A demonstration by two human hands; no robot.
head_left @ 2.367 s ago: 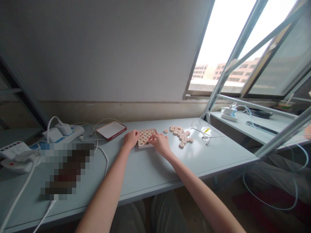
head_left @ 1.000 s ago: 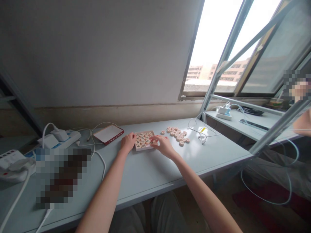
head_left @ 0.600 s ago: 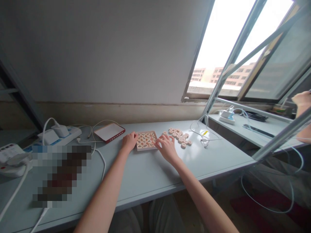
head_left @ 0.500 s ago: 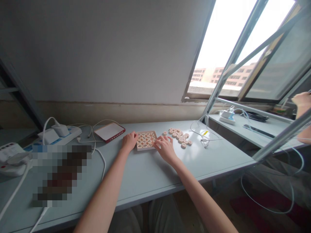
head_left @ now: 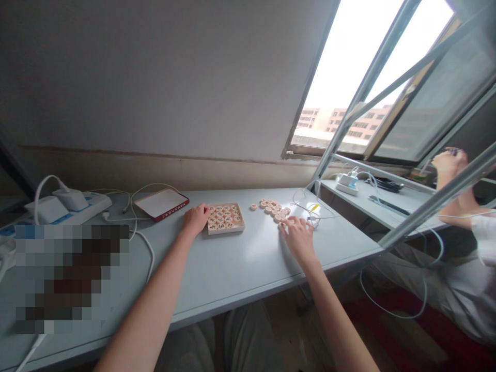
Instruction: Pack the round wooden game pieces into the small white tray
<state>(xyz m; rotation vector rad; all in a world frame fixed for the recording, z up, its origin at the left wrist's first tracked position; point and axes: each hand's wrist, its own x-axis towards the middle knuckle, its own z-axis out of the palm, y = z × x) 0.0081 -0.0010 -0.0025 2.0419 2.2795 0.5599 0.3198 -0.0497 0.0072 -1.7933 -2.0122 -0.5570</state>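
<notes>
**Pale grey worktop under the window**

Bearing a shallow tray filled with round wooden pieces, with a loose cluster of pieces just right of it. Left of the tray, a red-edged flat case, white cables and a power strip carrying plugs. At the right end, more thin cables.

Both forearms are bare from the bottom edge of the view up to the wrists, with no sleeves, watch, bracelet or gloves on them. The left hand and right hand are bare too; no rings can be made out on the fingers. Below the bench edge, the lap shows light grey trousers of soft, creased cloth.
</notes>
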